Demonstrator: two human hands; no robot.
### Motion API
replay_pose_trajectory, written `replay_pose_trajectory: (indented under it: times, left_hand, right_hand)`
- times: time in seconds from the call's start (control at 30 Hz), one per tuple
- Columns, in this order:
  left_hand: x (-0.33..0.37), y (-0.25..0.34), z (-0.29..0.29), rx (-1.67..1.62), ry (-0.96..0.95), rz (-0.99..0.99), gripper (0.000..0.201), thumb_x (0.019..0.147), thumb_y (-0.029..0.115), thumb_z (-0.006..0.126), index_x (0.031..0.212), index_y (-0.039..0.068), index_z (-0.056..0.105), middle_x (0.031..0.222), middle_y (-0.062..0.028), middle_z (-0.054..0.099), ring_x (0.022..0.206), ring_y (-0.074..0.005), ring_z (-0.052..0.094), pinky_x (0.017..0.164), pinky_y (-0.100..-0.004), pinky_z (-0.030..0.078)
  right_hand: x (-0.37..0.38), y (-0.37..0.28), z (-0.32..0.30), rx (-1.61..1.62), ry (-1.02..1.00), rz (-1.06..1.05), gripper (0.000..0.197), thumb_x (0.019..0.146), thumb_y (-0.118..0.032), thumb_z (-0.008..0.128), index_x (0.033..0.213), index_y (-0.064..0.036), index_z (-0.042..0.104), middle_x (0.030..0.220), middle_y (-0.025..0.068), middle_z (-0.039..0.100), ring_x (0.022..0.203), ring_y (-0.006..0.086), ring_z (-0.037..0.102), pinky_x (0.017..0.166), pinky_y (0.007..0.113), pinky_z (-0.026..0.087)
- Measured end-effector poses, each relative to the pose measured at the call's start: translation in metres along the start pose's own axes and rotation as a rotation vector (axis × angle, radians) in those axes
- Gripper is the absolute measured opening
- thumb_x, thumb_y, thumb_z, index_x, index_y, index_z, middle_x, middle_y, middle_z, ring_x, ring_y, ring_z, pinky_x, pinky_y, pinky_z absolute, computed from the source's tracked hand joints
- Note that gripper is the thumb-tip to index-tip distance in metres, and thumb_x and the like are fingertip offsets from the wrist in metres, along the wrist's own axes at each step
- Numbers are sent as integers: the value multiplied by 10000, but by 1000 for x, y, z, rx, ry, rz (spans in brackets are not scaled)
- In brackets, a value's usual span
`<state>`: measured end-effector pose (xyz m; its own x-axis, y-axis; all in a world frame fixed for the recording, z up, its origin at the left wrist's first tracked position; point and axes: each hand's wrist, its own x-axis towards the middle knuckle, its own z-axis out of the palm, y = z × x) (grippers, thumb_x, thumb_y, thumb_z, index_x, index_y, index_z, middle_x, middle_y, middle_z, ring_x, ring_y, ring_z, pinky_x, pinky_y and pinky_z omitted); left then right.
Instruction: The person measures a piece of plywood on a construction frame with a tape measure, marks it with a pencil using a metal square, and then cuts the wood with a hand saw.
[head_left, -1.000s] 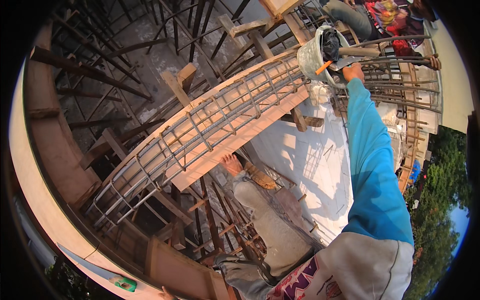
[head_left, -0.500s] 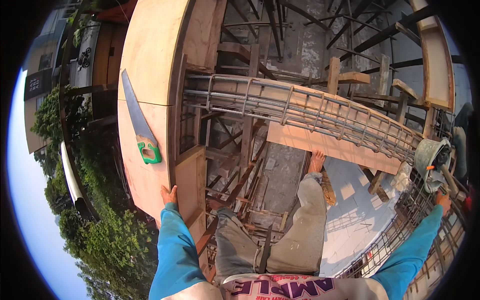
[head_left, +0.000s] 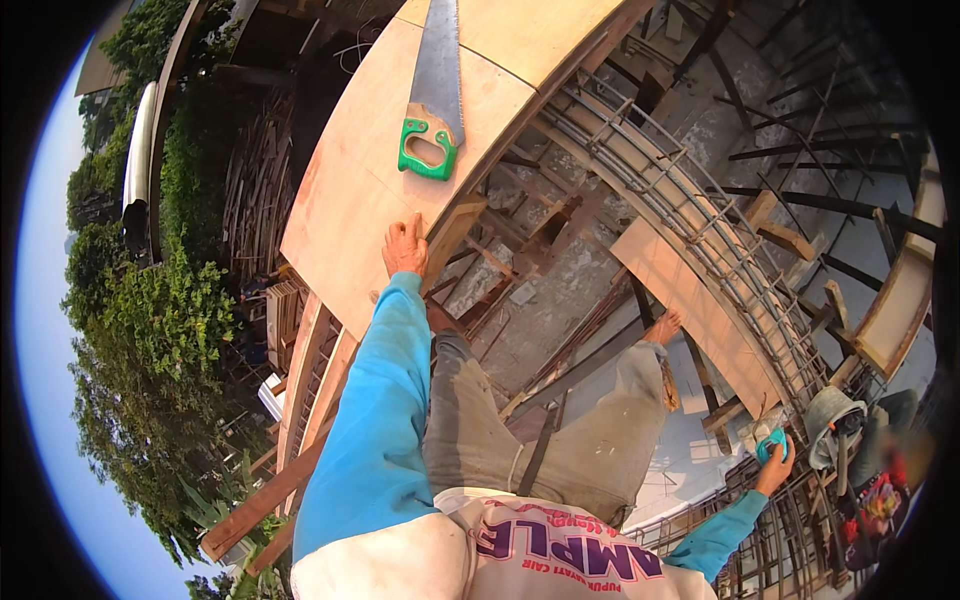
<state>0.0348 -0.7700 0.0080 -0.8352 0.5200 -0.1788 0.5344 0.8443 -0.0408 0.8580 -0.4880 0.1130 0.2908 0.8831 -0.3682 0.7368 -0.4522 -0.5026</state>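
My left hand (head_left: 405,246) rests flat with its fingers extended on a plywood panel (head_left: 350,190), close to the panel's inner edge. Just beyond it lies a handsaw (head_left: 435,95) with a green and wood handle, its blade pointing away. At the lower right, my right hand (head_left: 776,470) is closed around a small teal rounded object (head_left: 770,443), whose kind I cannot make out. That hand is beside a grey bucket (head_left: 828,418) with dark items in it, over the rebar.
A curved rebar cage (head_left: 690,190) runs from the panel toward the bucket. My bare foot (head_left: 664,327) is by a plywood strip (head_left: 690,305). Gaps between timbers open onto a lower floor (head_left: 545,270). Another person in red (head_left: 870,510) is at the far right.
The view has swung round, bringing the saw nearer the middle. My left hand has moved from gripping the panel's edge to lying on top. My right hand has left the bucket, holding the teal object.
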Motion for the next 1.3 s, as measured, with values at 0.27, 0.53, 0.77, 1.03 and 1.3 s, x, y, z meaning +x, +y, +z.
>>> replay_pose_trajectory:
  times: [0.27, 0.53, 0.77, 1.03, 1.3]
  left_hand:
    - [10, -2, -13, -131, -99, -52, 408, 854, 214, 610, 1258, 254, 647, 1181, -83, 540, 1158, -274, 488, 930, -449, 425]
    - [33, -9, -45, -60, -322, 34, 454, 857, 353, 638, 1292, 224, 625, 1276, -100, 525, 1212, -291, 455, 979, -474, 393]
    - [-101, 83, -52, -1184, -874, 196, 796, 897, 612, 582, 1446, 59, 417, 1364, -189, 452, 1283, -332, 449, 1071, -471, 367]
    - [-211, 74, -60, -1685, -1053, -337, 966, 906, 596, 589, 1551, 53, 117, 1403, -210, 405, 1299, -279, 422, 1087, -388, 329]
    - [-206, 13, -54, -1385, -1229, -20, 1028, 870, 683, 568, 1554, 51, 133, 1466, -265, 377, 1360, -366, 396, 1096, -416, 338]
  right_hand:
    - [-148, -178, 182, 275, -276, -1, 479, 783, -98, 582, 1252, -3, 600, 1190, 122, 608, 1039, 216, 590, 931, 331, 465]
    - [-210, -260, 233, 306, -514, -34, 521, 752, -109, 622, 1264, -21, 590, 1153, 123, 614, 1029, 203, 596, 888, 319, 482]
    - [-285, -288, 279, 109, -522, -337, 501, 757, -107, 645, 1253, -54, 603, 1146, 139, 600, 1032, 246, 586, 892, 361, 478]
    - [-344, -270, 322, 135, -1238, -194, 598, 838, -239, 705, 1373, -63, 507, 1090, 122, 563, 934, 221, 591, 780, 356, 532]
    - [-358, -262, 332, 205, -1402, 216, 356, 934, -214, 662, 1236, -39, 592, 818, 11, 590, 665, 89, 561, 575, 266, 509]
